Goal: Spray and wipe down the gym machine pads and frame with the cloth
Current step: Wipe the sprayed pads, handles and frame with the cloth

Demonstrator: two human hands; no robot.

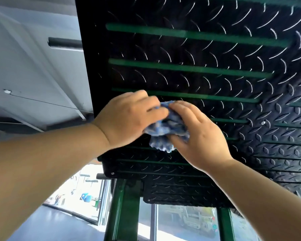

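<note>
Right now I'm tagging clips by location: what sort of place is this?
Likely a gym: a black tread-plate footplate on a green frame, a cloth pressed to it, and shopfront windows behind.

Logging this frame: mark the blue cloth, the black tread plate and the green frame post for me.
blue cloth (pixel 165 133): head view, on its bunched middle.
black tread plate (pixel 181 51): head view, on bare patterned surface in its upper part.
green frame post (pixel 119 209): head view, on its shaft below the plate.
</note>
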